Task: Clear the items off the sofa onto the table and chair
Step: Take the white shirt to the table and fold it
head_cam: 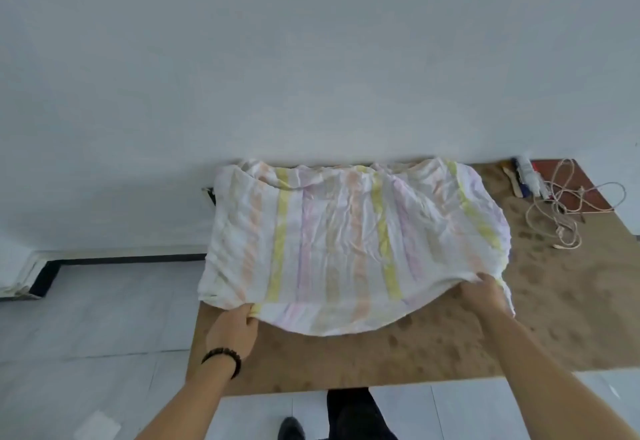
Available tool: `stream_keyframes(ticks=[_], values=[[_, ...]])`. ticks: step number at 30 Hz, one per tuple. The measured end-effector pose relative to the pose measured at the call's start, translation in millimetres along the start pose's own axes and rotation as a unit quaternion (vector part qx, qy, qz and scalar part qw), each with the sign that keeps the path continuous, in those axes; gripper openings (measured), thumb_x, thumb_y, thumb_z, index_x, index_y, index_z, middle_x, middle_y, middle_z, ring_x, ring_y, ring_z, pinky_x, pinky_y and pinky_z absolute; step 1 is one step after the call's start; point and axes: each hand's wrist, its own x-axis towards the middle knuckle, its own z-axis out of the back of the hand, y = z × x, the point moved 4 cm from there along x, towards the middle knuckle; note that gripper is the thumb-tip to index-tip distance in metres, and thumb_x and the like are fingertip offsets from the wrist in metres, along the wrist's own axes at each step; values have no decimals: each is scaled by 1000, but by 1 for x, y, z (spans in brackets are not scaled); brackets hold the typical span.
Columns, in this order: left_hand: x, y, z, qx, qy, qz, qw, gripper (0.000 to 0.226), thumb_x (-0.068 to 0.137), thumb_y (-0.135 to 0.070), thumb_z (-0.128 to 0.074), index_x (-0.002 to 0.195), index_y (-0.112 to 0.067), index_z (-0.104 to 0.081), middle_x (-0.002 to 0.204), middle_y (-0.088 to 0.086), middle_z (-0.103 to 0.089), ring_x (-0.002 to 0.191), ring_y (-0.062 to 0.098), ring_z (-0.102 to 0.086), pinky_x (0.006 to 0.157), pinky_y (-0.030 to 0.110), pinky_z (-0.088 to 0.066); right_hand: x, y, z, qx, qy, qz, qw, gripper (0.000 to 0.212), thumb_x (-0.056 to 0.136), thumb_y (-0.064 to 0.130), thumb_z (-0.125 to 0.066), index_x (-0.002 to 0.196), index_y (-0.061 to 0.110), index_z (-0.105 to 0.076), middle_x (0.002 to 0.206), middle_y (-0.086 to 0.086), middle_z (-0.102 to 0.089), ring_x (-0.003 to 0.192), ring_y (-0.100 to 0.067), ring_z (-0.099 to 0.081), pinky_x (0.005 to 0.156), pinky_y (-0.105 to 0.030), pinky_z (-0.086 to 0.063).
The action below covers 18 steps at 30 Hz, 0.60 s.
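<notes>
A crumpled white cloth with yellow, pink and orange stripes lies spread over the left half of a brown table. My left hand, a dark bead bracelet on its wrist, pinches the cloth's near left corner. My right hand grips the near right edge of the cloth. The near hem sags between the two hands. The cloth's far edge reaches the white wall. No sofa or chair is in view.
A coiled beige rope lies on the table's far right, beside a small pile with a white bottle and a wooden stick. Grey floor tiles lie to the left. My dark trouser leg and shoe stand at the table's near edge.
</notes>
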Motion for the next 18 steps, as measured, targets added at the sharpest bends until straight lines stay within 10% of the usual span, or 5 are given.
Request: stream_keyframes(ticks=[12, 18], values=[[-55, 65, -57, -291, 63, 179, 938, 40, 93, -17, -55, 133, -12, -54, 125, 10, -55, 104, 24, -55, 97, 38, -47, -92, -108, -77, 223, 81, -114, 965, 61, 97, 18, -51, 152, 25, -27, 145, -13, -43, 117, -36, -52, 101, -52, -47], [-52, 67, -63, -240, 43, 155, 957, 55, 94, -17, -52, 146, -17, -37, 136, 8, -47, 116, 26, -50, 94, 33, -42, -153, -96, -130, -177, 72, 126, 973, 71, 94, 34, -59, 153, 26, -21, 160, -20, -3, 148, -35, -7, 116, -49, -24]])
